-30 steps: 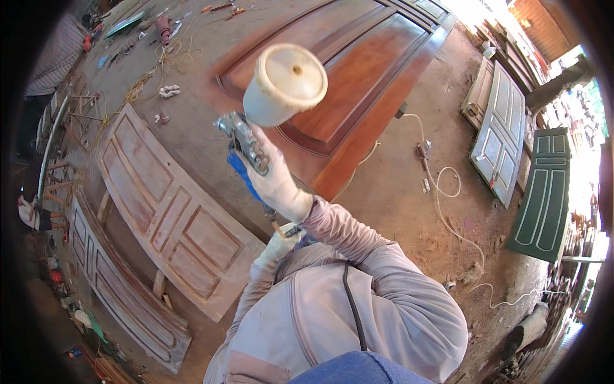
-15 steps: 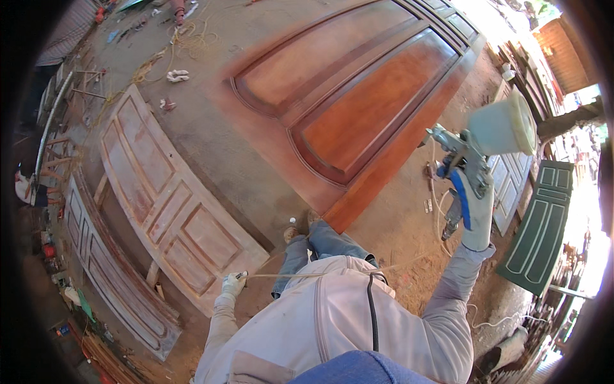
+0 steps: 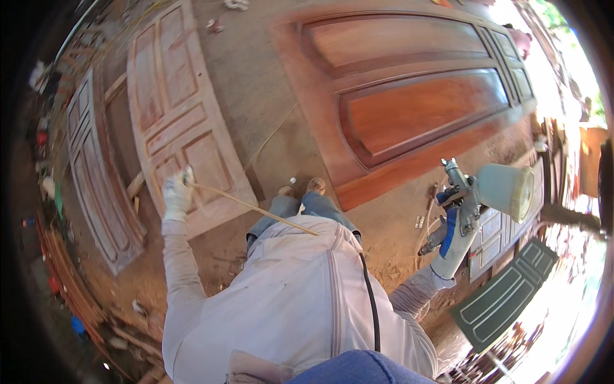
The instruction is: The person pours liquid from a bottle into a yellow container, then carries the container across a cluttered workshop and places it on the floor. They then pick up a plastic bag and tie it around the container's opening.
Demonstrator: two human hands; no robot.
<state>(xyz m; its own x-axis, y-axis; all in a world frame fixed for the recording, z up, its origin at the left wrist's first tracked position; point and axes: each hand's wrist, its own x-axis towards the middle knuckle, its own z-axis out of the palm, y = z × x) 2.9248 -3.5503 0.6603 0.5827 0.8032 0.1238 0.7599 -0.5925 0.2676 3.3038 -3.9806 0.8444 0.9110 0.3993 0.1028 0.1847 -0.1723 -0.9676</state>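
My right hand (image 3: 459, 238), in a white and blue glove, is closed around the handle of a spray gun (image 3: 463, 192). A pale cup (image 3: 500, 191) sits on the gun, tilted out to the right. The gun is near the close edge of a large brown panelled door (image 3: 314, 121), apart from it; one door panel (image 3: 428, 115) is a stronger orange-brown. On the left, my gloved left hand (image 3: 177, 194) grips a thin tan hose (image 3: 259, 210), which stretches across the front of my body. Behind that hand lies a pale, unfinished door (image 3: 160, 83).
Farther left, a second greyish door (image 3: 96, 173) leans beside the pale one. A green door (image 3: 508, 297) and a grey-white door (image 3: 489, 240) are at the right. Stacked boards (image 3: 70, 281) line the left rim. My shoes (image 3: 315, 185) stand on bare ground near the brown door's corner.
My view has turned, so the doors sit differently in it. The left hand has risen and moved outward with the hose. My right hand still holds the spray gun, now lower in view.
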